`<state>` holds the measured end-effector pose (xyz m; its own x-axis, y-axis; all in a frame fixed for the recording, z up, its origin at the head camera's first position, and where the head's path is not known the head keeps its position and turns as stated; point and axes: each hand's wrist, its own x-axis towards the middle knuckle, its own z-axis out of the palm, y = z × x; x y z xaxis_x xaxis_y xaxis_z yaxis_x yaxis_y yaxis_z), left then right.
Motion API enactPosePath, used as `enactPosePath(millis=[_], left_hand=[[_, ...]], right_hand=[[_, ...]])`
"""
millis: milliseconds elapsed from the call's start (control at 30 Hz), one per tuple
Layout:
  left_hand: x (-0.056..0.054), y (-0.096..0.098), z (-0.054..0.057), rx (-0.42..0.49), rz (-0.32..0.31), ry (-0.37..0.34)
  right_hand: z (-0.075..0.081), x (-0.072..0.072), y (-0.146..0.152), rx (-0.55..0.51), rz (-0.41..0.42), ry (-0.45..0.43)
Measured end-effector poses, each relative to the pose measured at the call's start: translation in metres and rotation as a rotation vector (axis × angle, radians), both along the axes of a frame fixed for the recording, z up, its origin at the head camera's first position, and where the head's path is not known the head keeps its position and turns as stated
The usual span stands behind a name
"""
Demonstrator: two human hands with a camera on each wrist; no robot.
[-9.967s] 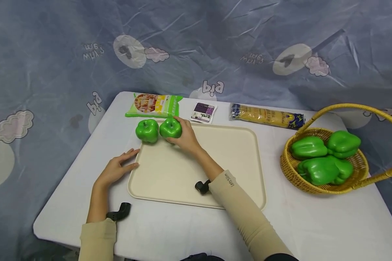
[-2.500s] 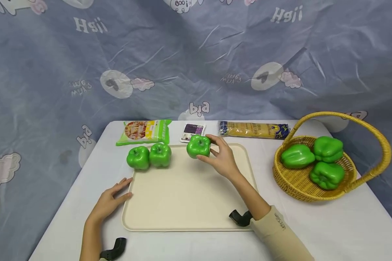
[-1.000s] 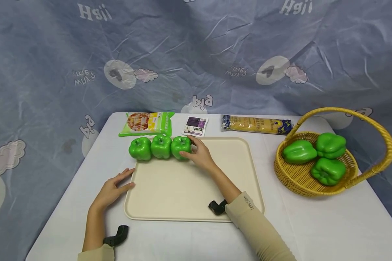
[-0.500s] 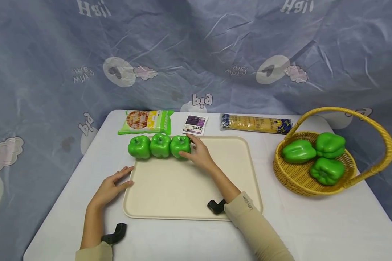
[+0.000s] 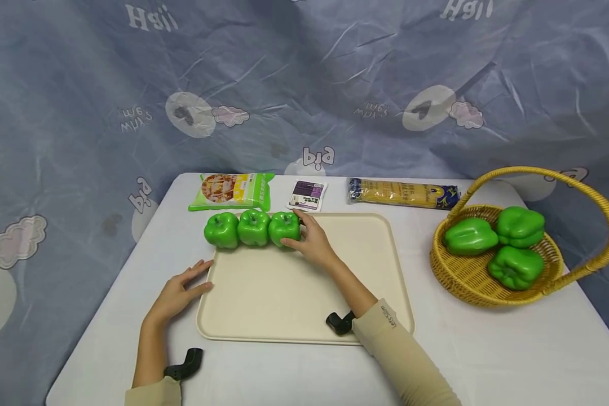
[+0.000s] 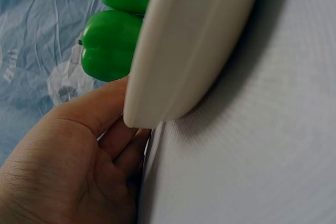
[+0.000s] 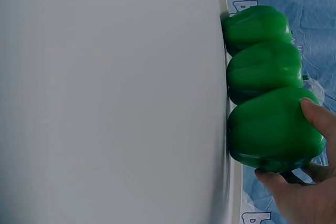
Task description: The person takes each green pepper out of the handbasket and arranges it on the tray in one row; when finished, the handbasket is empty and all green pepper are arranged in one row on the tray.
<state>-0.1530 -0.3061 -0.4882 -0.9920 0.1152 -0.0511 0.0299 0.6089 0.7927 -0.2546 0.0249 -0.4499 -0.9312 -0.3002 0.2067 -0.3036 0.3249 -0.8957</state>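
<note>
Three green bell peppers stand side by side along the back left edge of the cream tray [image 5: 304, 293]. My right hand [image 5: 314, 242] holds the rightmost bell pepper [image 5: 284, 228], thumb on its near side and fingers behind. The middle bell pepper [image 5: 254, 228] and the left bell pepper [image 5: 221, 230] sit close against it in a row. In the right wrist view my thumb [image 7: 317, 116] presses on the held pepper. My left hand [image 5: 175, 293] rests at the tray's left rim with its fingers extended; the left wrist view shows it right against the rim [image 6: 173, 51].
A yellow wicker basket [image 5: 459, 287] with a tall handle and three more green peppers stands at the right. Behind the tray lie a green food bag [image 5: 233, 192], a small purple-and-white packet [image 5: 307, 195] and a long yellow pack [image 5: 403, 193]. A patterned cloth hangs behind.
The right hand set the second pepper down, then carried a third left from the basket to the row's right end. Over the last second it stays there. The left hand keeps its place.
</note>
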Motion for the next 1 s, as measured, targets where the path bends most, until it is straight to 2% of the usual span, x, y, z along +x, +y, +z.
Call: enactPosePath(millis=[233, 400, 567, 700, 833, 933, 1000], left_hand=[[0.001, 0.001, -0.006, 0.004, 0.004, 0.004], [-0.001, 0.011, -0.012, 0.032, 0.005, 0.004], [0.0, 0.019, -0.02, 0.051, 0.002, -0.001], [0.0, 0.014, -0.016, 0.04, -0.003, -0.007], [0.0, 0.005, -0.006, 0.027, 0.01, -0.006], [-0.001, 0.002, -0.001, 0.034, -0.001, -0.005], [-0.002, 0.001, 0.0, 0.033, -0.007, -0.009]], right_hand=[[-0.002, 0.002, 0.003, 0.002, 0.012, -0.019], [0.001, 0.004, 0.012, 0.069, 0.003, -0.018], [0.006, 0.013, 0.029, 0.157, -0.025, 0.011], [0.014, 0.022, 0.042, 0.224, -0.048, 0.084], [0.03, 0.033, 0.061, 0.222, -0.07, 0.171], [0.042, 0.04, 0.088, 0.192, -0.127, 0.262], [0.047, 0.045, 0.109, 0.155, -0.196, 0.334]])
